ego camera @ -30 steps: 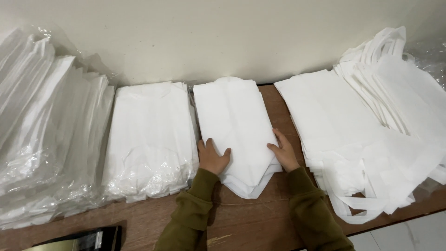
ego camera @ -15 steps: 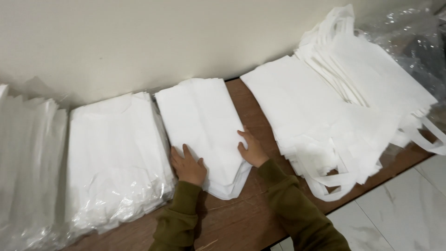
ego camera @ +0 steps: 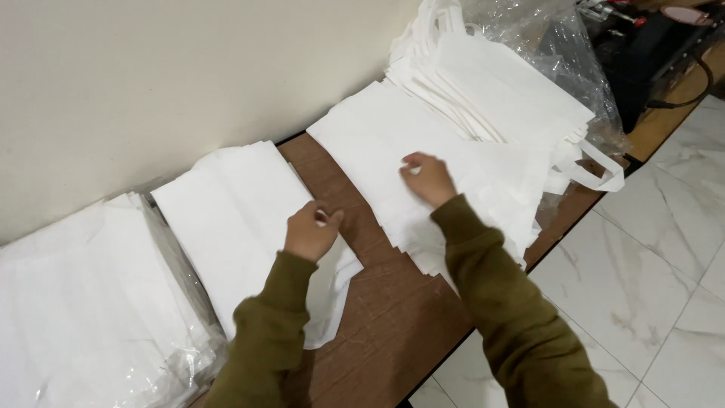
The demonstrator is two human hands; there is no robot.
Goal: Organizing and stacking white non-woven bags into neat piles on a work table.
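My left hand [ego camera: 310, 230] rests with curled fingers on the right edge of a folded stack of white fabric bags [ego camera: 242, 219] in the middle of the brown table [ego camera: 393, 317]. My right hand [ego camera: 427, 177] lies on top of a larger, looser pile of white bags [ego camera: 453, 143] to the right, fingertips touching the top sheet. Whether it pinches the sheet is unclear. Both arms wear olive green sleeves.
A plastic-wrapped stack of white bags [ego camera: 83, 302] lies at the far left. Clear plastic wrap [ego camera: 551, 53] sits behind the right pile, whose handles [ego camera: 596, 166] hang over the table edge. A dark machine [ego camera: 649, 45] stands at top right. White marble floor [ego camera: 642, 287] lies below.
My right hand left the middle stack and moved right onto the larger pile. My left hand shifted to the middle stack's right edge. The view swung to the right.
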